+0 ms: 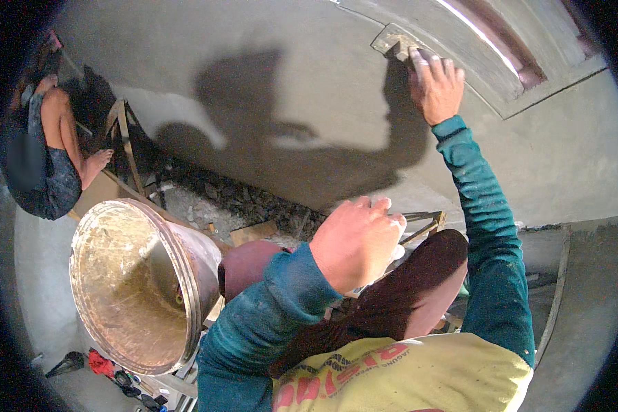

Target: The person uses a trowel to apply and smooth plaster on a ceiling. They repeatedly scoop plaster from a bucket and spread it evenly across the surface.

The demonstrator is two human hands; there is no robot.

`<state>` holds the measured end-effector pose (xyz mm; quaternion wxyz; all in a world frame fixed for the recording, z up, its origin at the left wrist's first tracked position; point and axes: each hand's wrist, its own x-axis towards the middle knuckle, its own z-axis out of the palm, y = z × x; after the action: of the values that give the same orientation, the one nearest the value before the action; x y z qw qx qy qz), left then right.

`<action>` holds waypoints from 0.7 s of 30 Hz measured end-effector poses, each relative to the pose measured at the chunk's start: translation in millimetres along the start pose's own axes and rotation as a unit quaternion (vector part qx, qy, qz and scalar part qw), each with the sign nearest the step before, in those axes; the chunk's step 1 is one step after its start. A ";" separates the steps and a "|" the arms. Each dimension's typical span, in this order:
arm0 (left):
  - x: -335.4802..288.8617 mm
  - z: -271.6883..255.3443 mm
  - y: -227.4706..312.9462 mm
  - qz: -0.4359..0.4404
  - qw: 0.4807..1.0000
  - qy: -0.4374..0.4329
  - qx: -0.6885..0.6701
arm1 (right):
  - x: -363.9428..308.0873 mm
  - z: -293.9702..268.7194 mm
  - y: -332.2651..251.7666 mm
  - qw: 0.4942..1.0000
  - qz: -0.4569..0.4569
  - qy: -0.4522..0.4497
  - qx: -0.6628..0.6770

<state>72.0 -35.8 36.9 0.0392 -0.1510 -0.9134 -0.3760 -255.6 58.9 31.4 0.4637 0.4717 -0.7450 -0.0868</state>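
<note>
High on the grey plastered wall, my right hand grips a small flat plastering float, its face against the plaster beside a grooved edge. The palm hides part of the float's handle. My left hand hangs in the air over my knees with its fingers curled and whitish fingertips. Its palm side faces away, so I cannot see whether anything is in it. Left of that arm stands a large round bucket, tilted in view, with a stained inside and small objects low in it.
Slatted openings with a raised frame are at the upper right. Rubble lies along the wall's foot. At far left another person sits beside a wooden trestle. Red cloth and dark items lie at lower left.
</note>
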 end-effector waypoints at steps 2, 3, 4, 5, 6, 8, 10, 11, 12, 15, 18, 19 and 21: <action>0.0 -0.6 -1.6 0.012 1.000 0.009 0.007 | 8.0 13.3 -12.5 0.999 -0.040 0.005 -0.004; -0.7 1.0 -1.1 0.015 1.000 0.012 0.009 | 8.6 21.8 -29.4 0.998 -0.067 0.006 0.002; -1.7 0.1 0.1 0.004 1.000 -0.006 0.010 | 7.7 26.4 -46.8 0.996 -0.092 0.007 0.006; 0.9 -3.0 -0.9 -0.002 1.000 -0.025 0.011 | 5.5 31.8 -61.8 0.994 -0.096 -0.050 0.021; 0.9 -7.0 -2.2 -0.013 0.999 -0.040 0.017 | 10.5 33.1 -74.9 0.989 -0.100 -0.102 0.040; -3.9 -7.8 0.2 -0.018 0.999 -0.026 0.013 | 5.9 22.2 -76.3 0.988 -0.107 -0.104 0.034; -5.3 -7.2 0.2 -0.014 1.000 -0.011 0.004 | -3.6 13.4 -56.4 0.994 -0.099 -0.051 0.019; -5.2 -6.6 -0.8 -0.009 1.000 -0.006 0.000 | -4.5 13.3 -44.4 0.997 -0.059 -0.040 0.019; -3.6 -5.8 -1.2 0.001 1.000 -0.004 -0.006 | -2.2 7.8 -32.2 0.999 -0.037 -0.023 0.019; -2.5 -14.5 5.8 -0.025 0.999 -0.034 -0.002 | 25.6 -6.5 -18.9 0.999 0.034 0.017 0.018; -0.8 -6.6 2.4 -0.016 1.000 -0.015 -0.013 | 39.4 12.4 -30.0 1.000 -0.019 0.020 0.012; -0.9 -7.3 2.2 -0.020 1.000 -0.020 -0.009 | 45.2 19.9 -45.4 0.998 -0.048 0.037 0.029; -0.8 -11.7 3.2 -0.028 0.999 -0.029 0.000 | 43.7 33.7 -81.9 0.994 -0.103 -0.001 0.044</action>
<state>73.2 -42.1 47.3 0.0022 -0.1361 -0.9181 -0.3723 -236.2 -30.0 -7.0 0.4301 0.5660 -0.6959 -0.1020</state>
